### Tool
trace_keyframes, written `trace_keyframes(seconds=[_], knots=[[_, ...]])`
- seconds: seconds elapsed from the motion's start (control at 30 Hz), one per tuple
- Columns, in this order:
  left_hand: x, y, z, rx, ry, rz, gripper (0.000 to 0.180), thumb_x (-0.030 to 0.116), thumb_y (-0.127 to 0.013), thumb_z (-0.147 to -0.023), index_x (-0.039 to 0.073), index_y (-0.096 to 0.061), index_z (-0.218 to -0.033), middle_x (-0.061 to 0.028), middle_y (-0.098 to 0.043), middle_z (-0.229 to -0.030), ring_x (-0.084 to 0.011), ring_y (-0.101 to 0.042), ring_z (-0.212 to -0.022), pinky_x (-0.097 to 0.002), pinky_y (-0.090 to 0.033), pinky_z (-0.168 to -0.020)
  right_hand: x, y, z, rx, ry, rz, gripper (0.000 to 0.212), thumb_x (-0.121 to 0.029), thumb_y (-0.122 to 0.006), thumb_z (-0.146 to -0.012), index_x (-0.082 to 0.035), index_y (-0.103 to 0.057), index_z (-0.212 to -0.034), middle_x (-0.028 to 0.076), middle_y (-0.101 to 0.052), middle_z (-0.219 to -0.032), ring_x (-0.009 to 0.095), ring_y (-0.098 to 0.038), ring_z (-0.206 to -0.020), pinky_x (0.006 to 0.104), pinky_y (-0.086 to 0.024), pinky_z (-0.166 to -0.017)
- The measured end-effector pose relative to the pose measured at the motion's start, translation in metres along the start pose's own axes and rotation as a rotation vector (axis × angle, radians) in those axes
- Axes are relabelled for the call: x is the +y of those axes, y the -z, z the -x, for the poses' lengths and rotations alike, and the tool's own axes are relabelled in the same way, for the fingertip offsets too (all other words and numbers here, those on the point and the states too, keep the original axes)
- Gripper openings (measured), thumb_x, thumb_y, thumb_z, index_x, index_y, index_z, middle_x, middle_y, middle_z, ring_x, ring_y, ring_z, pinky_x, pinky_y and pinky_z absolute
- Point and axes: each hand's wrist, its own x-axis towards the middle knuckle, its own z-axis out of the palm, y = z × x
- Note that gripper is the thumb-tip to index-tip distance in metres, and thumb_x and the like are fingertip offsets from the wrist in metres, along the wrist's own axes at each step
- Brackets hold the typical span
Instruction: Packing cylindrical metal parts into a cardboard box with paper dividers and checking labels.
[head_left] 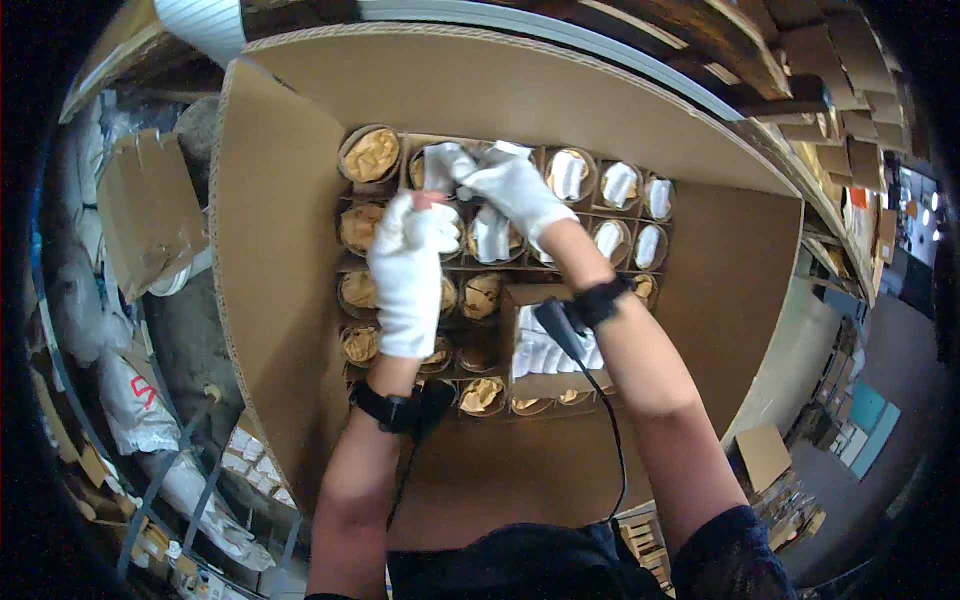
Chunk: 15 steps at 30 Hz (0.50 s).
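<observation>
My left hand (408, 275), in a white glove with a bare fingertip showing, is curled closed above the left cells of a large open cardboard box (700, 290). What lies inside its fingers, if anything, is hidden. My right hand (520, 190), also gloved, reaches to the back row and pinches a small whitish packet (443, 163) over a cell. Round glass-like containers stuffed with crumpled brown paper (372, 155) fill the divided cells. Several toward the right carry a white folded packet (619, 185) on top. A smaller carton (560, 386) within the grid holds a row of white packets (550, 345).
Tall box flaps (270, 270) rise around the cells. Black wristbands (600, 300) with a dangling cable (615, 440) circle my wrists. At left lie a brown carton (150, 215) and plastic-wrapped bundles (140, 400). Wooden shelving (700, 50) with cardboard stands beyond the box.
</observation>
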Motion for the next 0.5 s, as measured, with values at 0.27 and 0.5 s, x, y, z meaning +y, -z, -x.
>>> trace_keyframes(seconds=[0.27,0.5], knots=[[-0.042,-0.091,0.105,-0.805,-0.48,-1.358,0.025,0.026,-0.061,-0.084,0.01,-0.061,-0.102,-0.0059,-0.065,-0.089,-0.0232,-0.065,-0.067,-0.0399,-0.051,-0.059,0.042,0.133,0.176,0.471,-0.354,-0.085,0.03,-0.034,-0.059,-0.091,-0.008,-0.063,-0.076,-0.001,-0.059,-0.058,0.008,-0.049,-0.044,0.0242,-0.039,-0.04],[-0.103,-0.11,0.128,-0.83,-0.497,-1.435,0.07,0.033,-0.062,-0.081,-0.002,-0.039,-0.137,-0.0189,-0.049,-0.133,-0.0332,-0.043,-0.126,-0.0472,-0.028,-0.11,0.117,0.114,0.23,0.465,0.029,1.009,0.027,-0.03,-0.058,-0.088,-0.021,-0.066,-0.112,0.012,-0.062,-0.059,0.031,-0.063,-0.054,0.0432,-0.05,-0.048]])
